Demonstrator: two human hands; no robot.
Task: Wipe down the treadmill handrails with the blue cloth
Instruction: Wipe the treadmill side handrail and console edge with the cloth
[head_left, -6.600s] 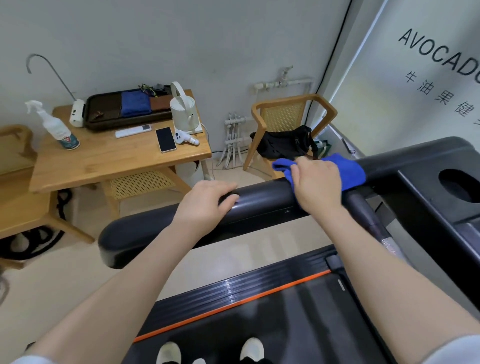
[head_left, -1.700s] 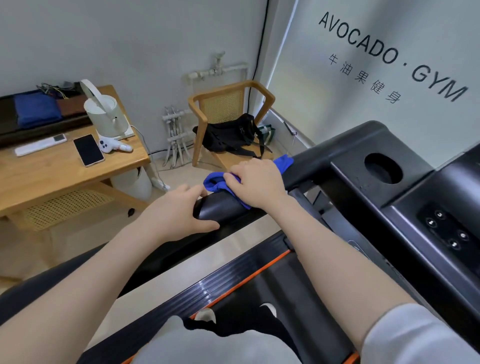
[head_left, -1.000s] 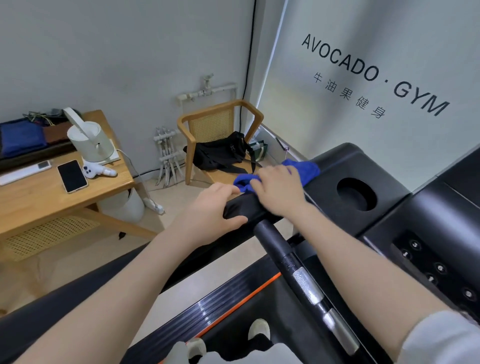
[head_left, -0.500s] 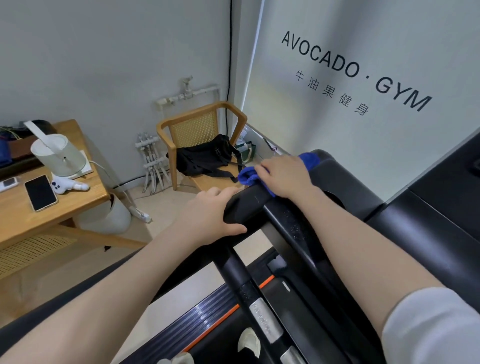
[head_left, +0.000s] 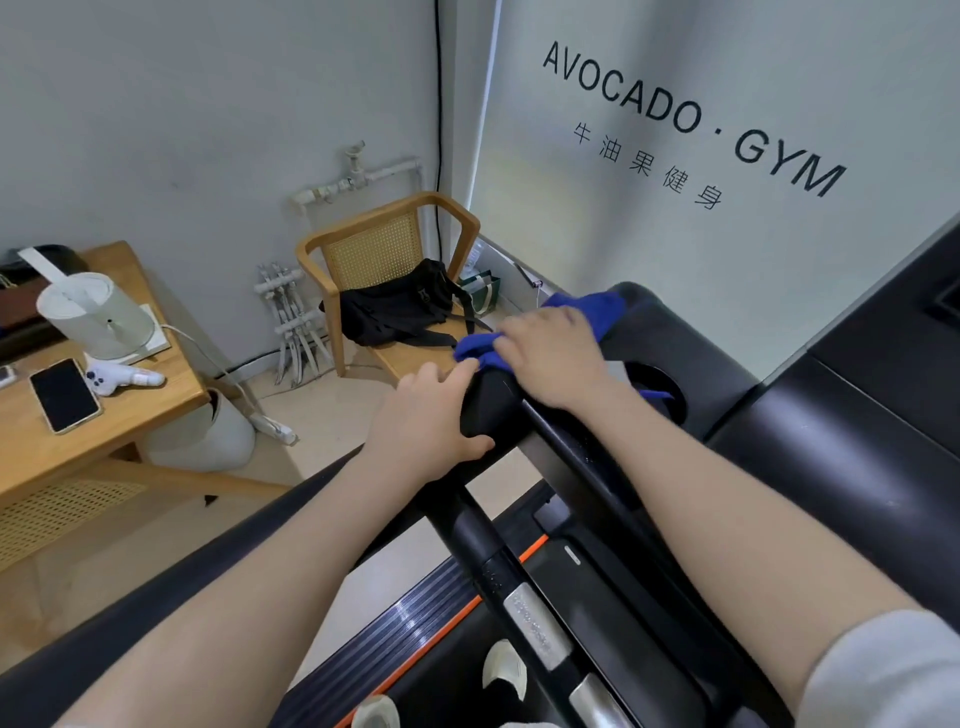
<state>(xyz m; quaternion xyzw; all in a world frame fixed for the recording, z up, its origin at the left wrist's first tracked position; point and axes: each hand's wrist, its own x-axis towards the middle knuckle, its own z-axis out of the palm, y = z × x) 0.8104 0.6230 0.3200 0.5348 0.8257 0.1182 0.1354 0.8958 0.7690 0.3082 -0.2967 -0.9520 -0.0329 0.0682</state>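
Blue cloth (head_left: 582, 314): we find it bunched on top of the black handrail (head_left: 488, 402), at the far end where the rail runs into the treadmill console (head_left: 717, 395). Part of it shows beyond the knuckles and a fold pokes out on the near-left side.

Right hand (head_left: 553, 358): we note it lies palm-down on the cloth, fingers curled over the bunch and pressing it to the rail; it is closed on the cloth rather than pinching it.

Left hand (head_left: 426, 421): we note it wraps the same rail just beside the right hand, thumb on the near side, fingertips reaching almost to the cloth fold. It grips the rail itself and holds no cloth.

Arm pose: both forearms reach forward and converge on the rail; the right arm crosses above the lower bar (head_left: 498, 566), the left comes in from lower left.

Step in hand: we judge this to be wiping the rail's far end by the console.

Recommendation: we advise spreading the cloth flatter so it wraps the rail's curve, keeping steady downward pressure, and covering the sides and underside, not the top alone.

Coverage: we advise that the patch under the left hand be wiped once that hand shifts.

Surroundings: wooden chair (head_left: 384, 244) with a black bag (head_left: 400, 306) stands beyond the rail, well apart.
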